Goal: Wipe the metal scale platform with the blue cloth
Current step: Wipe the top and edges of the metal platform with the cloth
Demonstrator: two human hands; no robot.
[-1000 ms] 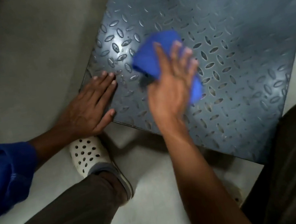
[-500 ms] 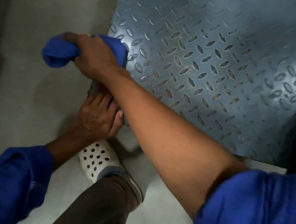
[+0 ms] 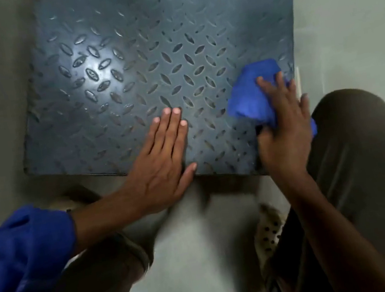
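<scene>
Head view: the metal scale platform fills the upper middle of the frame, a dark grey-blue tread plate with raised oval lugs and a bright glare patch toward its upper left. The blue cloth, bunched, lies near the plate's lower right corner. The right hand presses it down with spread, nearly straight fingers; motion blur softens the thumb. The left hand lies flat on the plate's lower edge, fingers together and extended, holding nothing.
</scene>
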